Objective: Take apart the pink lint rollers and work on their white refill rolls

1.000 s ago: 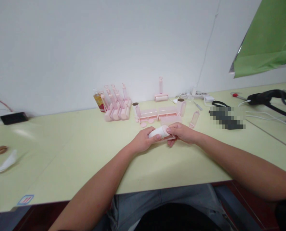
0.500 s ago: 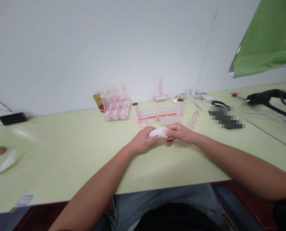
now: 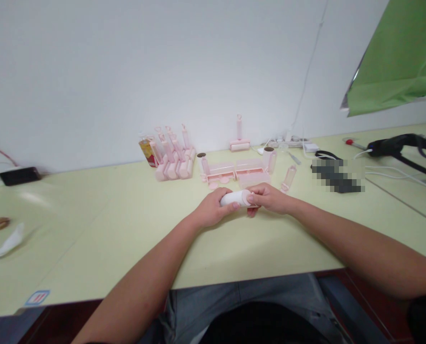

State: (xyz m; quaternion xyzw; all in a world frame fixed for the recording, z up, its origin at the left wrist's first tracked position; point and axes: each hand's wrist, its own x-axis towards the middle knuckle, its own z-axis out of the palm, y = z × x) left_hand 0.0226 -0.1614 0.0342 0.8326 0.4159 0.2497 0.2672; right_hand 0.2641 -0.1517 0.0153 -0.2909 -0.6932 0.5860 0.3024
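Note:
In front of me, just above the table, a white lint roller refill (image 3: pixel 232 198) lies sideways between both hands. My left hand (image 3: pixel 212 209) is closed round its left end, thumb along the near side. My right hand (image 3: pixel 268 197) grips the other end, its thumb pressed on the pink end cap (image 3: pixel 246 197). A strip of a pink frame shows beneath the roll; the rest of it is covered by my fingers. Just beyond my hands lie open pink lint roller cases (image 3: pixel 251 177) and loose round pink caps (image 3: pixel 213 186).
Finished-looking pink lint rollers (image 3: pixel 175 165) stand grouped at the back left, and a single one (image 3: pixel 239 143) leans by the wall. A clear pink handle (image 3: pixel 289 178) lies right of my hands. Further right are cables, a power strip (image 3: pixel 288 143) and a black device (image 3: pixel 399 148).
The roll has turned slightly in my hands, and less of the pink frame shows below it. My right thumb has moved onto the end cap. Everything else on the table stays put.

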